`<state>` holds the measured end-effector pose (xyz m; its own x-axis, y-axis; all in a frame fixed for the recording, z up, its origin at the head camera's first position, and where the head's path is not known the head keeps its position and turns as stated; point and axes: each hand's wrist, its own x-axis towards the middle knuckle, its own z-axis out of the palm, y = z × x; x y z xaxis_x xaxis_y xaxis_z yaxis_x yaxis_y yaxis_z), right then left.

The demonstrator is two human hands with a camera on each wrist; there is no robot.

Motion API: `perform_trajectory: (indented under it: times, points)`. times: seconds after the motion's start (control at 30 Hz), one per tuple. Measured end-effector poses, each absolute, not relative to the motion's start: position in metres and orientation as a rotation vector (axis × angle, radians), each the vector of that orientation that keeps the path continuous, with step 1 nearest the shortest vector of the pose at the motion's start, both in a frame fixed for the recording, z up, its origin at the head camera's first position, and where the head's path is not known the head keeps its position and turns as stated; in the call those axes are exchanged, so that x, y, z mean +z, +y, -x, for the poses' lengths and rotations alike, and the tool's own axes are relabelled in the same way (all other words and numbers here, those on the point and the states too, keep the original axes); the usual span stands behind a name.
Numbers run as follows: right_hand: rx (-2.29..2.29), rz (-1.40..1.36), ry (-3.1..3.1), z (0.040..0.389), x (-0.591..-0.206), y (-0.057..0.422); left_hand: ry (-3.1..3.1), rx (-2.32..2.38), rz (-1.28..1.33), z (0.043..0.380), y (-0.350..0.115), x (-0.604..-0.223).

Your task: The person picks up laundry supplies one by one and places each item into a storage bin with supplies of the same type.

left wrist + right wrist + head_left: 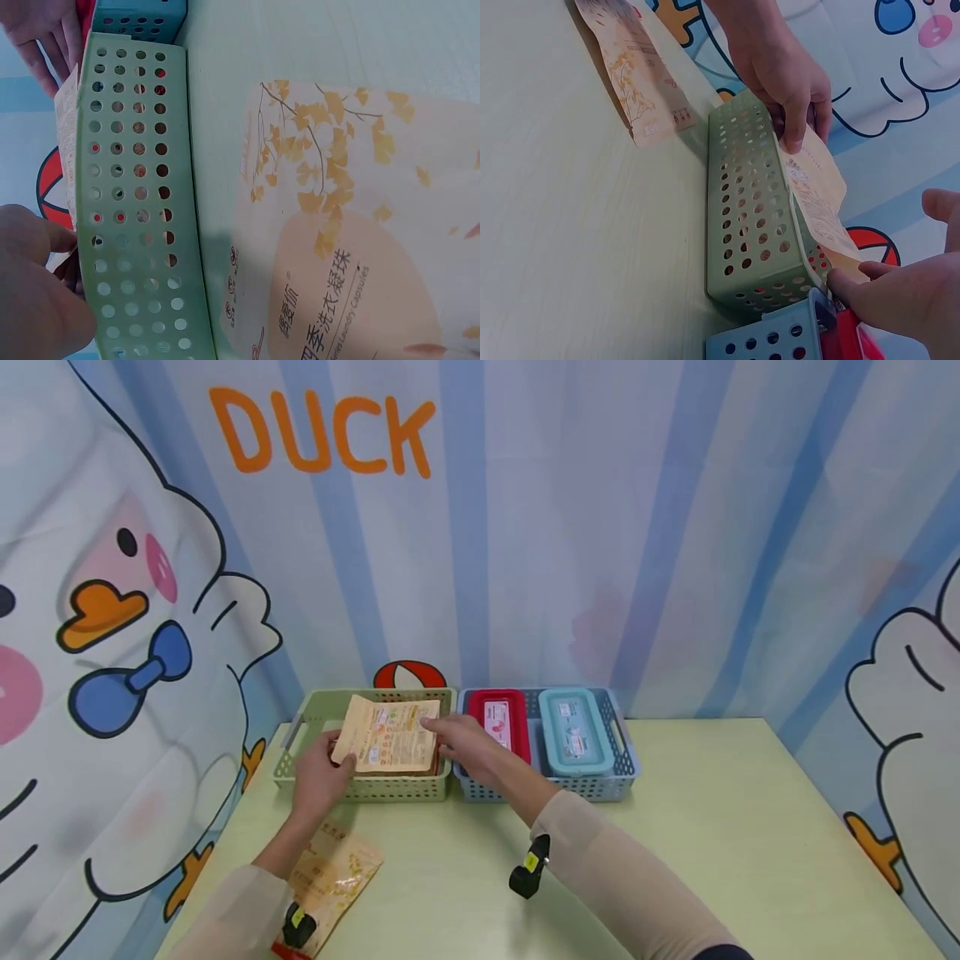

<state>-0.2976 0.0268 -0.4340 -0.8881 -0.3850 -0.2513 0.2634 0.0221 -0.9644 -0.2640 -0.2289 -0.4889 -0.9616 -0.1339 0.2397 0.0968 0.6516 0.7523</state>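
A tan pouch, printed side up, lies on top of the green basket. My left hand pinches its left end between thumb and fingers over the basket's front rim; the fingers beneath are hidden. My right hand reaches in from the right, its fingertips on the pouch's right edge. In the left wrist view the right hand's fingers are extended. Another pouch, with ginkgo leaves and the words "Laundry Capsules", lies flat on the table by my left forearm.
Right of the green basket stands a blue basket. It holds a red-lidded box and a light-blue-lidded box. A striped curtain with duck pictures closes off the back of the pale table.
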Motion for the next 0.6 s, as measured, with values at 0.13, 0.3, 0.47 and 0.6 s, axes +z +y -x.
perform_trajectory:
  times: [0.13, 0.3, 0.47, 0.6]
  points:
    - [-1.92, 0.121, 1.864, 0.2961, -0.4336, 0.0252, -2.608, -1.169, -0.006, 0.2659, -0.2291, -0.4914]
    - [-1.879, 0.083, 1.926, 0.2944, -0.4326, 0.0251, -2.615, -1.112, 0.047, 0.2674, -0.228, -0.4924]
    - [-1.835, 0.084, 1.963, 0.2953, -0.4326, 0.0241, -2.631, -1.101, 0.032, 0.267, -0.2279, -0.4935]
    - [-1.823, 0.087, 1.974, 0.2953, -0.4332, 0.0236, -2.651, -1.071, 0.018, 0.2663, -0.2274, -0.4933]
